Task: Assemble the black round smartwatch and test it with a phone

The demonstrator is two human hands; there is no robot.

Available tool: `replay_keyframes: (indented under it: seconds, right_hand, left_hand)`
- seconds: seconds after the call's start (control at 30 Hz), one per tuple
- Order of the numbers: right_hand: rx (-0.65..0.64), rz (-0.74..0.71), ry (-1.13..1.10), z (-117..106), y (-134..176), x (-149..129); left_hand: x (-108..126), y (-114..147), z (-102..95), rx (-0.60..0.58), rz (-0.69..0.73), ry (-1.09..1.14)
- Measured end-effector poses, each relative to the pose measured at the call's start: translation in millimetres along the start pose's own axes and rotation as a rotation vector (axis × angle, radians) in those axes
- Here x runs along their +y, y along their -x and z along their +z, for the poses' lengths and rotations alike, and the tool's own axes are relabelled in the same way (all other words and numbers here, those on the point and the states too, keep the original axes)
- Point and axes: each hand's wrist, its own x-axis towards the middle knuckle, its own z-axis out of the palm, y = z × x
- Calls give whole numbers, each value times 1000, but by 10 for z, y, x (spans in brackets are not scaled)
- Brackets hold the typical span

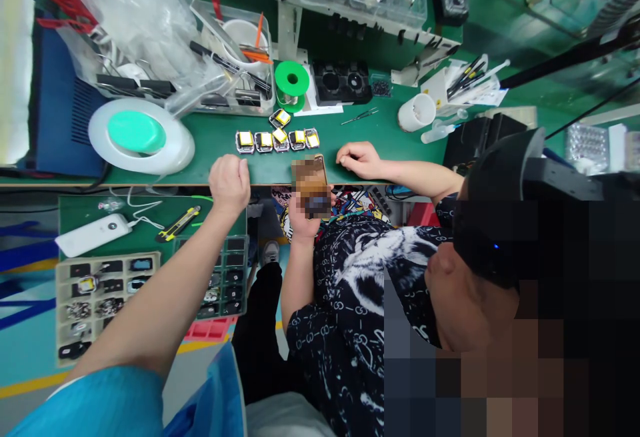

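My left hand [230,180] reaches in from the lower left and rests as a closed fist on the front edge of the green bench; nothing shows in it. Just beyond it, several small square modules with white and yellow tops [245,142] sit in a row, with one more module [280,118] behind them. My right hand is out of view. To the right, a co-worker's hand [304,220] holds a phone [313,184], partly blurred. The co-worker's other hand [361,160] lies curled on the bench.
A magnifier lamp [177,150] stands left, near a green solder spool [292,78], tweezers [360,116] and a white cup [417,112]. Lower left are a parts box [65,290], a white power bank [93,236] and a yellow cutter [179,224]. The co-worker [350,330] sits close at right.
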Motion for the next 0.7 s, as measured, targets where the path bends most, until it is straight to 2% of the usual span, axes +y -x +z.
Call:
replay_keyframes:
  seconds: [0.27,0.4,0.5,0.57,0.67,0.7]
  right_hand:
    - [4,34,15,-7,-7,10]
    - [109,70,99,80,20,-14]
    - [364,130,217,329,8,-46]
    - [619,185,320,567,-30,-68]
    - [1085,286,506,924,-64,-117]
    - [1182,315,546,1025,-48,-141]
  left_hand:
    - [67,-20,111,-7,-20,-53]
    - [51,-19,120,-28,-3,-97]
    - [26,-18,126,-34,25,-142]
    - [2,-17,132,-31,47,-174]
    - [-33,-15,135,-20,84,-216]
    - [-41,-13,133,-15,98,-227]
